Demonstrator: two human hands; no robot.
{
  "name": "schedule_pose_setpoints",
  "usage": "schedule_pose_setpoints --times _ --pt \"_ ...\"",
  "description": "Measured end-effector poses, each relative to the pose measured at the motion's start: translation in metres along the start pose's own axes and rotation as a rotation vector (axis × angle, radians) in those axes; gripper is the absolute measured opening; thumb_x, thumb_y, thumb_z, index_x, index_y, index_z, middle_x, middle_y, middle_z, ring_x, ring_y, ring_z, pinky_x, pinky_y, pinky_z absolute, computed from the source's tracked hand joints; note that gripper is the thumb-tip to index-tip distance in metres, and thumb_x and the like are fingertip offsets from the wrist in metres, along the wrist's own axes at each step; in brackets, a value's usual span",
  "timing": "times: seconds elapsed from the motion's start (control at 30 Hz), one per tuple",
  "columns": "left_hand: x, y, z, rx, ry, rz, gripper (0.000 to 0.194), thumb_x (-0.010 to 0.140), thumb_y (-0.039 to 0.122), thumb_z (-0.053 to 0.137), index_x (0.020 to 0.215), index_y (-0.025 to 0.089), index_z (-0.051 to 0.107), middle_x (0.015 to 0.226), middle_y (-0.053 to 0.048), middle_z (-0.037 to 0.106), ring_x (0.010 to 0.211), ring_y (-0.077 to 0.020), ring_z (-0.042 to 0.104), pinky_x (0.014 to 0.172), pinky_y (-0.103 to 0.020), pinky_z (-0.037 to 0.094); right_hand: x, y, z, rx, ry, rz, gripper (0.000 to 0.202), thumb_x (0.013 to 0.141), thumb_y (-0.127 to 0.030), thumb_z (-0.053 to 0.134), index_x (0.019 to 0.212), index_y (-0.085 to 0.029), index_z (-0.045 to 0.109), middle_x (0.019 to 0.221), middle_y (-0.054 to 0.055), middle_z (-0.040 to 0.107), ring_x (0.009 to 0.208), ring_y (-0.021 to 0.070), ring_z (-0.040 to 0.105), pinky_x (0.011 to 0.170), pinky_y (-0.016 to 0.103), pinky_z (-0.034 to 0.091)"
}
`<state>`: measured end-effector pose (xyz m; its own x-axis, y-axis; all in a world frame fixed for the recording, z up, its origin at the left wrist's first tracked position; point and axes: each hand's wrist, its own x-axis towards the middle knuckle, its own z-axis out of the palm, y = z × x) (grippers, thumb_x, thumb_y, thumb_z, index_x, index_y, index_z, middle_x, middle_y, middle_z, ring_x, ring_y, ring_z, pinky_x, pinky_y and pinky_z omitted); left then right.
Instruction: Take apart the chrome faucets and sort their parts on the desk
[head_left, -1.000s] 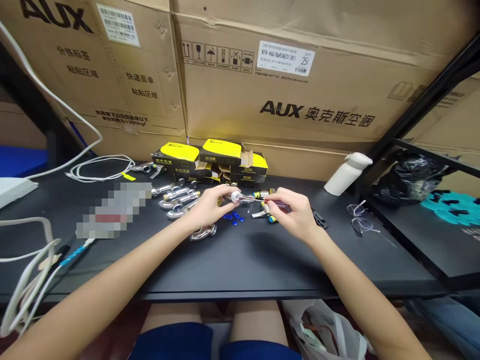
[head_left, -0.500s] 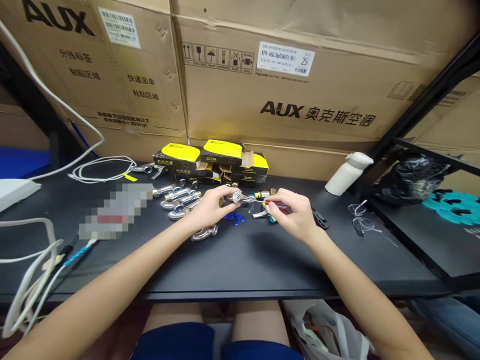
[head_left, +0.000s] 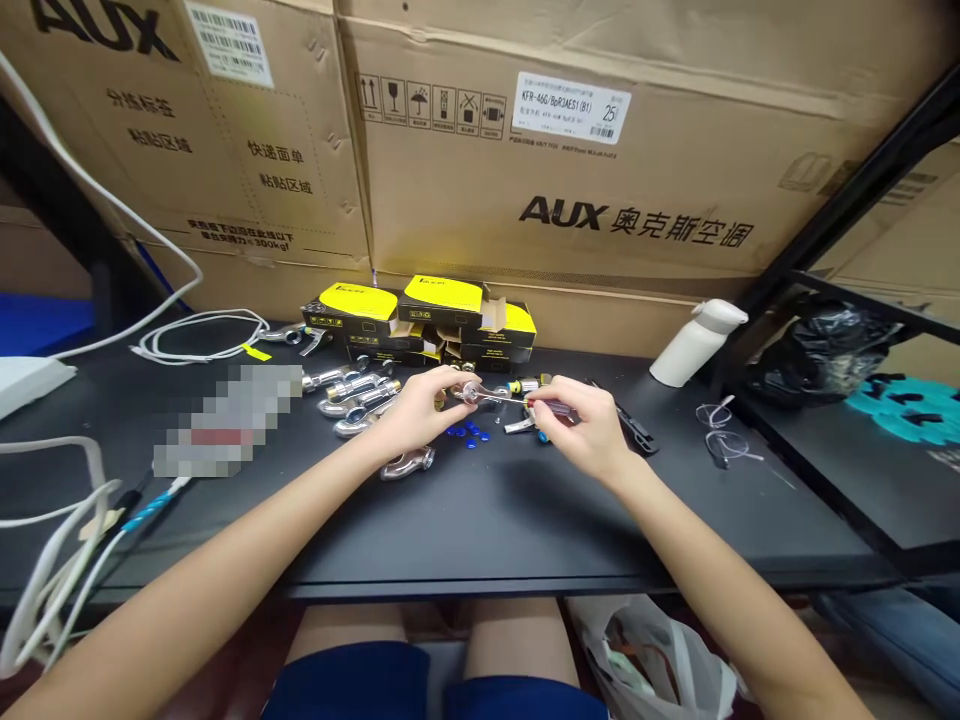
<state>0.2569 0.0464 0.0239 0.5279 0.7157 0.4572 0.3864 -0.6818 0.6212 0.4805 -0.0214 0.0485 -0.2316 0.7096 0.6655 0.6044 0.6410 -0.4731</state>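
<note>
Chrome fitting (head_left: 470, 392), centre of frame: the left hand (head_left: 422, 412) is pinching it, the right hand (head_left: 591, 428) is grasping a screwdriver (head_left: 498, 399); off-axis pressure is risking a slip.

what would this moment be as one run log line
left hand: pinching metal fitting | right hand: gripping thin-shafted tool, pointed toward fitting | desk: small blue pieces, yellow-black boxes
</note>
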Motion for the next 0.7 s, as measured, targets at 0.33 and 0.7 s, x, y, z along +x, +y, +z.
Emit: schedule_pose_setpoints --times 0.33,0.7 --pt "0.001 0.001 -0.005 0.112 0.142 0.112 0.023 0.075 0.022 0.068 0.098 0.021 0.071 0.092 -0.004 0.062 0.092 -0.0199 0.056 0.085 -0.035 0.045 0.005 0.006 -0.005 0.696 -0.503 0.703 0.041 0.085 -0.052 0.054 0.098 -0.014 0.063 0.054 -0.007 0.035 0.041 0.0037 0.022 0.035 0.017 0.013" --pt "0.001 0.005 -0.013 -0.134 0.032 0.133 0.033 0.069 0.032 0.076 0.099 0.020 0.071 0.093 -0.005 0.058 0.085 -0.0170 0.057 0.077 -0.031 0.047 0.006 0.020 -0.007 0.936 -0.643 0.808 0.031 0.080 -0.036 0.066 0.100 -0.012 0.067 0.056 -0.008 0.032 0.044 0.0021 0.014 0.037 0.017 0.007"
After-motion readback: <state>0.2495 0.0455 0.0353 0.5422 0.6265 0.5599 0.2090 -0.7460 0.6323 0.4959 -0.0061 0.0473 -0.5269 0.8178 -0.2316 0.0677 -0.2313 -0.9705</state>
